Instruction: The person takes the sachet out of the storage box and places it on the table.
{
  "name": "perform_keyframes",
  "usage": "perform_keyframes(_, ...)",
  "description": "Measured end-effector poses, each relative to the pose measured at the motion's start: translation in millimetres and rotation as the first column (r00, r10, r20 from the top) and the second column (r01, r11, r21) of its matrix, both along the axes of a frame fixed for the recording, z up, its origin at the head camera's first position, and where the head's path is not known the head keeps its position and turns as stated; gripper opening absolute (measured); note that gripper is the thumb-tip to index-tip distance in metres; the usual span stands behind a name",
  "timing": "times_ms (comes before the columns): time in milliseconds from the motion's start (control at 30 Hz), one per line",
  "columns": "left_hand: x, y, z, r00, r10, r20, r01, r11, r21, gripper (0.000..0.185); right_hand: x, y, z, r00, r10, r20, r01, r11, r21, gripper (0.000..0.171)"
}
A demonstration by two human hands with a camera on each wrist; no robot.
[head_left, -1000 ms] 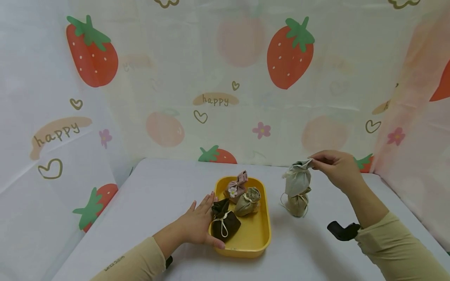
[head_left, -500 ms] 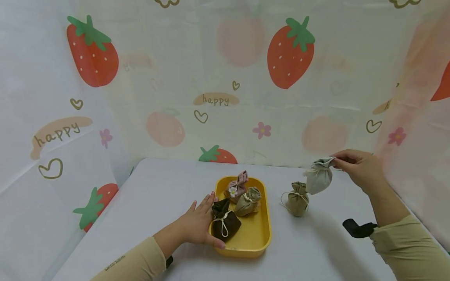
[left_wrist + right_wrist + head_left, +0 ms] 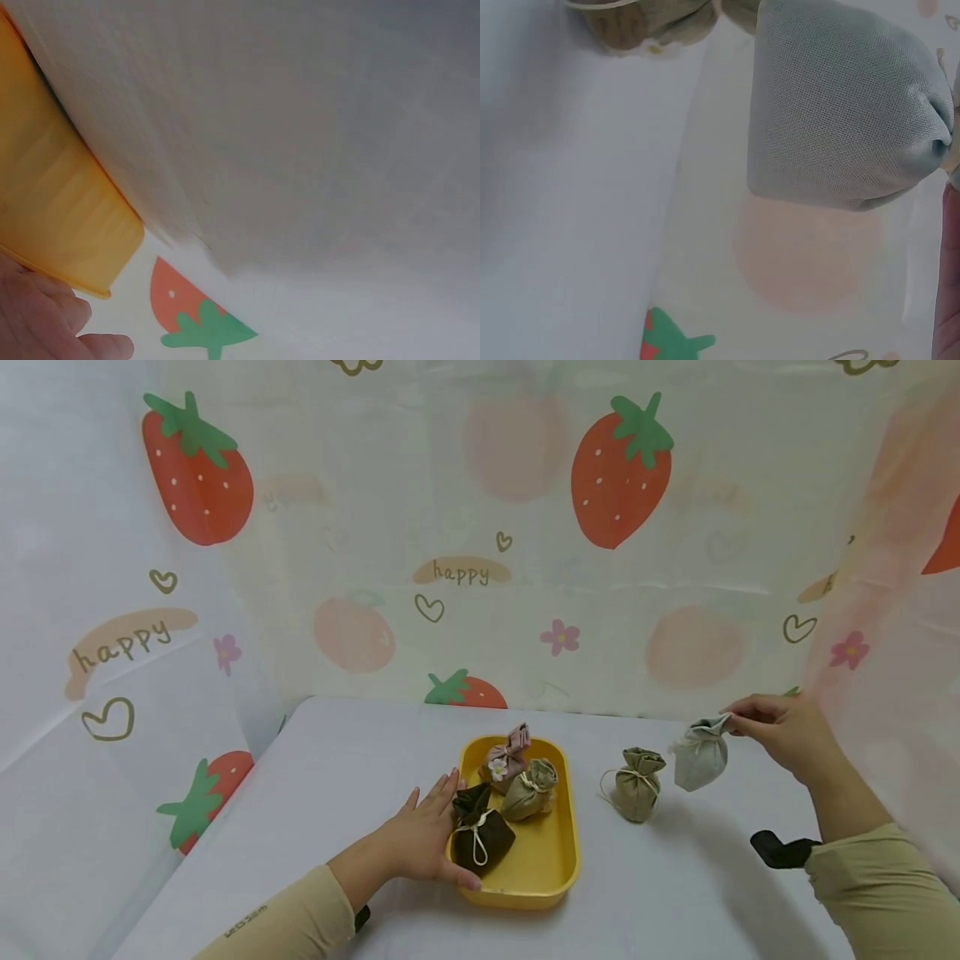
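Grey pouch (image 3: 701, 763) is what I've got in my right hand (image 3: 780, 733), pinched by its gathered top between thumb and fingertips, hanging over the far right part of the white table (image 3: 360, 777). From my head view I honestly can't tell if its bottom is touching the table or just clear of it. The right wrist view shows the grey pouch (image 3: 847, 112) filling the frame, and only a sliver of a finger (image 3: 949, 277) at the right edge, so no grip detail there.

Just left of it stands an olive pouch (image 3: 636, 783) with a drawstring, near but apart.

My left hand (image 3: 423, 839) lies flat, fingers straight, against the left side of the yellow tray (image 3: 551, 872), thumb on the front rim. The left wrist view gives only a blurry tray corner (image 3: 60, 217) and the edge of the hand.

In the tray: a dark brown pouch (image 3: 480, 837), a khaki pouch (image 3: 528, 791), and a pink pouch (image 3: 505, 758) partly hidden behind it
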State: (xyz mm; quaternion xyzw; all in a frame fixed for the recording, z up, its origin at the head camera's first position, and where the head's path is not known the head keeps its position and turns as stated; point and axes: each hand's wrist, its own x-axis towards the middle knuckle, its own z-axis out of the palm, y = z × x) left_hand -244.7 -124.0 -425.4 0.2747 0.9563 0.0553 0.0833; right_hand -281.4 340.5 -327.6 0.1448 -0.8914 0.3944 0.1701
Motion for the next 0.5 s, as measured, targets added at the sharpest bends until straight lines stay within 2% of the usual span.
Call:
perform_keyframes(267,-0.5,1,-0.5,1.0,-0.005,-0.008,0.005,1.0,-0.001,0.123,-4.4,7,-17.1,0.997,0.021,0.079,-0.019,0.999,-0.025,0.024)
perform_keyframes(500,-1.5,0,-1.5,1.0,0.002,0.008,-0.002,1.0,0.0,0.124,-9.0,7,-33.5,0.994,0.012,0.106,-0.01,1.0,-0.021,0.025)
